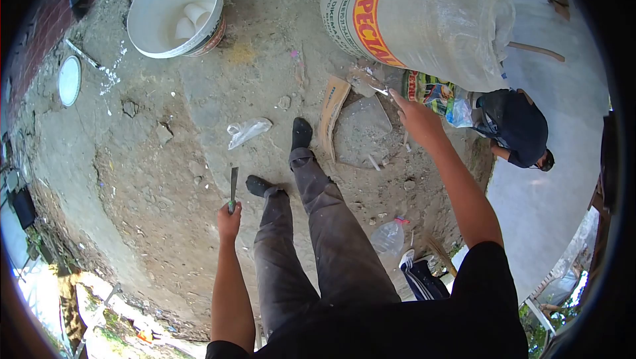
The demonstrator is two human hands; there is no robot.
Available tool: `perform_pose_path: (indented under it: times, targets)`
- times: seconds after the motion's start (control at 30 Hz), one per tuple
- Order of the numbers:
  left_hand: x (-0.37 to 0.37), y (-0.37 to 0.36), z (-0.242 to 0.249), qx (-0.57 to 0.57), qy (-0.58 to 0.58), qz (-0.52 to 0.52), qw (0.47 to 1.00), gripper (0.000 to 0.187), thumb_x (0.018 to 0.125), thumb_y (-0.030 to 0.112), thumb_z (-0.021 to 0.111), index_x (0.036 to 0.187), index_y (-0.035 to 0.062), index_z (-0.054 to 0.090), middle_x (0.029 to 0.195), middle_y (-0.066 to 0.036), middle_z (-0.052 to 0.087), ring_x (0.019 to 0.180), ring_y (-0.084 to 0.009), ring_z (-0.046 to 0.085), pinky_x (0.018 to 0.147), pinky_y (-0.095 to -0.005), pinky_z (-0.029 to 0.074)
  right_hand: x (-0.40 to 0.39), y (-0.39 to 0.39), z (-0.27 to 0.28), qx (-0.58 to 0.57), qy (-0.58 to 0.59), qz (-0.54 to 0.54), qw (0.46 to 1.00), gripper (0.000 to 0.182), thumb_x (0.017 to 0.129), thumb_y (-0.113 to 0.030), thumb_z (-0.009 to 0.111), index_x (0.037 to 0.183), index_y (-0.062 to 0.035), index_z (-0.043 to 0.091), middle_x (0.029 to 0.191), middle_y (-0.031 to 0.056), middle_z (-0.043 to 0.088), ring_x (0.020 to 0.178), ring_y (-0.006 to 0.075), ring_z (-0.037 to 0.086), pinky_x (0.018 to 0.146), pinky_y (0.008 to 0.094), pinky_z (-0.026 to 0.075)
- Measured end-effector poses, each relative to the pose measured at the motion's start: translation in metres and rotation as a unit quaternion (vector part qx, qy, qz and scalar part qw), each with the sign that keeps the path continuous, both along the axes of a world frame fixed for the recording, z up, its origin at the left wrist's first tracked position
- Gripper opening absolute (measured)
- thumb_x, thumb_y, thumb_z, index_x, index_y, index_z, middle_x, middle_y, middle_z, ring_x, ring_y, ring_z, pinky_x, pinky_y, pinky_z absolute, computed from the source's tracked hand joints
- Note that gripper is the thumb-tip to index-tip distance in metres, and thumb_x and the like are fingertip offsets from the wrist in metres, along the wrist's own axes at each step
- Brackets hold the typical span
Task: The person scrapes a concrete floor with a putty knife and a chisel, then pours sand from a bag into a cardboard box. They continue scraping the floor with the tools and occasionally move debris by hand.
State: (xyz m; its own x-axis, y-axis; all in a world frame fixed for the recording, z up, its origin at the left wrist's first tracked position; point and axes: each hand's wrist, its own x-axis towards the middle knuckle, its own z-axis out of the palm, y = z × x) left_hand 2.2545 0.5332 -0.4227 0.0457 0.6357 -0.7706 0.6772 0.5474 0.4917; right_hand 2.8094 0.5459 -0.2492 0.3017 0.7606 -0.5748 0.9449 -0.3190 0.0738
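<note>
My left hand [229, 222] is closed around the green handle of a putty knife [234, 183], its narrow-looking metal blade pointing forward above the ground. My right hand [419, 120] reaches forward to the right, fingers mostly closed. By its fingertips shows a pale, shiny strip [379, 89] in front of a brownish, see-through sheet [362, 76]; whether the hand grips the strip is hard to tell. Just beyond that hand is a green printed sack [427, 90]. Nearby stands a large white sack with red lettering [424, 14].
A white bucket [142, 31] holding pale cylinders stands at the upper left, near a round white lid [69, 80]. Cardboard [331, 117], a crumpled plastic bag [248, 132] and a clear bottle [387, 238] lie on rough ground. Another person [513, 123] is bent over at right.
</note>
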Motion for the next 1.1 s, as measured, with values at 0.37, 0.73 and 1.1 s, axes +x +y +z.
perform_pose_path:
  times: [0.37, 0.73, 1.1]
  targets:
    - [-0.065, -0.012, 0.019, 0.000, 0.053, -0.046, 0.998, 0.028, 0.085, 0.025, 0.066, 0.076, -0.0011, 0.060, 0.057, -0.010, 0.053, 0.052, -0.0187, 0.045, 0.053, -0.0370, 0.039, -0.085, -0.126, -0.039, 0.152, 0.019, -0.128, 0.980, 0.070, 0.091, -0.014, 0.059, 0.151, -0.0246, 0.024, 0.086, 0.0143, 0.058, 0.069, 0.0328, 0.062, 0.059, 0.0430, 0.052]
    - [-0.007, 0.003, 0.008, 0.043, -0.003, -0.070, 0.997, 0.030, 0.089, 0.026, 0.067, 0.071, 0.0050, 0.056, 0.054, 0.002, 0.050, 0.045, -0.0072, 0.045, 0.042, -0.0271, 0.036, -0.120, -0.151, -0.067, 0.259, 0.059, -0.218, 0.939, 0.068, 0.092, -0.010, 0.056, 0.151, -0.0208, 0.025, 0.089, 0.0146, 0.057, 0.077, 0.0342, 0.061, 0.065, 0.0440, 0.049]
    - [0.028, 0.016, 0.019, 0.027, 0.021, -0.088, 0.996, 0.029, 0.084, 0.026, 0.069, 0.079, -0.0020, 0.063, 0.061, -0.015, 0.055, 0.053, -0.0211, 0.046, 0.053, -0.0380, 0.040, -0.087, -0.073, -0.060, 0.297, 0.150, -0.234, 0.914, 0.057, 0.095, -0.011, 0.053, 0.148, -0.0176, 0.033, 0.100, 0.0180, 0.061, 0.089, 0.0360, 0.061, 0.076, 0.0433, 0.049]
